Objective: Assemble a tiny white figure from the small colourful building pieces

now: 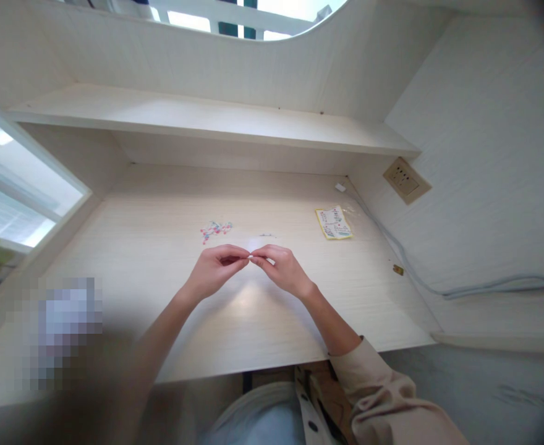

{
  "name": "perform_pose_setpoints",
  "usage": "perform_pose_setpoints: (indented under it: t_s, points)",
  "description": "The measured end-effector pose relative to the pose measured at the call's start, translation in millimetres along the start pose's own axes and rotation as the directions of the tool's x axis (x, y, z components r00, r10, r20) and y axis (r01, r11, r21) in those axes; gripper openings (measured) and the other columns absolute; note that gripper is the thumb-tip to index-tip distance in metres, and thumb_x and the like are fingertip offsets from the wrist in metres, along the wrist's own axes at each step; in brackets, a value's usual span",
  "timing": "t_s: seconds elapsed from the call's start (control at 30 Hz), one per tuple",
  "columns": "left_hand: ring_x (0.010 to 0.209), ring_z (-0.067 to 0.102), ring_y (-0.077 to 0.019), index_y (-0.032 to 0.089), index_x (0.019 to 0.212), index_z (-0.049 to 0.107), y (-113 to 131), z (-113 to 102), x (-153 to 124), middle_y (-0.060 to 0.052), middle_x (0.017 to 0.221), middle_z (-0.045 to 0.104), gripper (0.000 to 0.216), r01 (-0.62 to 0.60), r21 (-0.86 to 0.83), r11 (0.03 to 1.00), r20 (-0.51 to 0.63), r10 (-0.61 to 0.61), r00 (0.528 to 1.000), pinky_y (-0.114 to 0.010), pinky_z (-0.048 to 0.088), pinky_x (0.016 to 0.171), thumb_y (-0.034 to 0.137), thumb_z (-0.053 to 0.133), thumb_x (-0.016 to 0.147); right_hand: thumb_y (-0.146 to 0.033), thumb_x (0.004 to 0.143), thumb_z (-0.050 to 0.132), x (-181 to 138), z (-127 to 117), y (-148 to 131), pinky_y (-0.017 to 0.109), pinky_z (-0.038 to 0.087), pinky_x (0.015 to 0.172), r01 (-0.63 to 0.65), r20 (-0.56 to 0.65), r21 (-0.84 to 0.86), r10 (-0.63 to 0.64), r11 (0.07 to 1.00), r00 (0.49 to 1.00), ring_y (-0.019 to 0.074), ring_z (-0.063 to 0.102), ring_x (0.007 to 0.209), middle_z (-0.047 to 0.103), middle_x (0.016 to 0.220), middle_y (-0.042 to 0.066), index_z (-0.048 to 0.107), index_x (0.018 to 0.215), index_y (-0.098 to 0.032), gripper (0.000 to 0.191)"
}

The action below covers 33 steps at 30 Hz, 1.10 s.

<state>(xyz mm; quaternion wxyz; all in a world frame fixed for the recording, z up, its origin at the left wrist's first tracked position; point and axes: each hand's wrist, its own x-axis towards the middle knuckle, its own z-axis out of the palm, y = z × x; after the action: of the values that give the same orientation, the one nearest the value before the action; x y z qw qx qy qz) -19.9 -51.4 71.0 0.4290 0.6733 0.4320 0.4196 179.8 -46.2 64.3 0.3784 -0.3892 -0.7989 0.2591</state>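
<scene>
In the head view, your left hand (pixel 219 267) and right hand (pixel 280 267) meet tip to tip above the desk (pixel 248 191), thumb and forefinger of each pinched on a tiny pale piece (pixel 250 256); it sits between the two, about equally near each, and is too small for you to tell its long axis. From that meeting point, the loose cluster of pink and blue bits (pixel 216 229) lies at ten o'clock, just past your left hand and nearer to it. A few thin slivers (pixel 267 235) lie at one o'clock, just beyond your right fingers, strung roughly nine to three. The yellow-edged printed card (pixel 334 223) lies at two o'clock, well apart from your right hand. You cannot make out any container; the bits rest straight on the desk.
</scene>
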Motion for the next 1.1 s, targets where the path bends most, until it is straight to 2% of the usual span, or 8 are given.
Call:
perform_pose_setpoints:
  t_s: [0.37,0.57,0.8,1.1]
  points:
    - [0.078,0.067,-0.0182,0.017,0.087,0.074,-8,9,9,-0.007,0.088,0.074,0.017,0.055,-0.011,0.998,-0.014,-0.055,0.998,-0.028,0.053,0.071,0.03,0.072,0.077,-0.028,0.091,0.058,-4,-10,7,0.029,0.051,0.084,-0.036,-0.001,0.017,0.036,0.999,0.999,0.0161,0.067,0.091,0.073,0.097,0.006,0.072,0.1,-0.021,0.018]
    - [0.079,0.067,-0.0181,0.017,0.085,0.074,-15,0,5,-0.007,0.088,0.074,0.016,0.066,0.006,0.998,-0.062,-0.066,0.996,-0.028,0.052,0.071,0.03,0.073,0.076,-0.029,0.09,0.059,-4,-8,9,0.029,0.052,0.082,-0.058,-0.019,0.001,0.058,0.998,0.998,0.0163,0.067,0.09,0.073,0.098,0.006,0.071,0.101,-0.021,0.018]
    - [0.081,0.067,-0.0183,0.017,0.084,0.074,-14,-7,-1,-0.007,0.089,0.074,0.016,0.093,-0.037,0.995,-0.09,-0.096,0.991,-0.029,0.053,0.074,0.029,0.074,0.074,-0.028,0.09,0.06,-1,0,6,0.029,0.051,0.081,-0.027,-0.013,0.006,0.027,1.0,1.0,0.0155,0.067,0.087,0.073,0.096,0.006,0.071,0.1,-0.021,0.017]
    - [0.076,0.068,-0.0176,0.017,0.082,0.074,-11,5,9,-0.007,0.087,0.074,0.017,0.134,-0.029,0.991,-0.083,-0.136,0.987,-0.027,0.054,0.07,0.03,0.075,0.072,-0.027,0.091,0.058,-4,-11,10,0.029,0.051,0.082,-0.04,-0.032,0.001,0.04,0.999,0.999,0.0154,0.067,0.089,0.073,0.097,0.006,0.072,0.099,-0.021,0.017]
